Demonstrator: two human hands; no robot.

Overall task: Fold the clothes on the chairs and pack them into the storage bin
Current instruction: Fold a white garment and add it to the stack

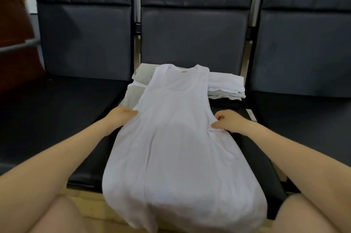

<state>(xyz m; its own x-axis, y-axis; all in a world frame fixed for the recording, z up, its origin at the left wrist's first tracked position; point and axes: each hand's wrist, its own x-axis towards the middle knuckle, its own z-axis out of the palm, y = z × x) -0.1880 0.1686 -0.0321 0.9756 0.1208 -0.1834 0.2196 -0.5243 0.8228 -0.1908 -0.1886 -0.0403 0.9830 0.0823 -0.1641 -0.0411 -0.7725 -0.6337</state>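
Note:
A white sleeveless top [176,137] lies spread lengthwise on the middle black chair seat [252,149], neckline at the far end, hem hanging over the front edge. My left hand [121,114] holds the top's left edge just below the armhole, with the fingers tucked under the cloth. My right hand [228,120] pinches the right edge at the same height, bunching the fabric there. Behind the top, a stack of folded white and pale grey clothes [224,86] sits at the back of the same seat. No storage bin is in view.
Dark padded chairs stand in a row: one to the left [57,111] and one to the right [303,114], each with a tall backrest. A brown wooden piece of furniture [13,42] and a grey bar are at far left. My knees are at the bottom corners.

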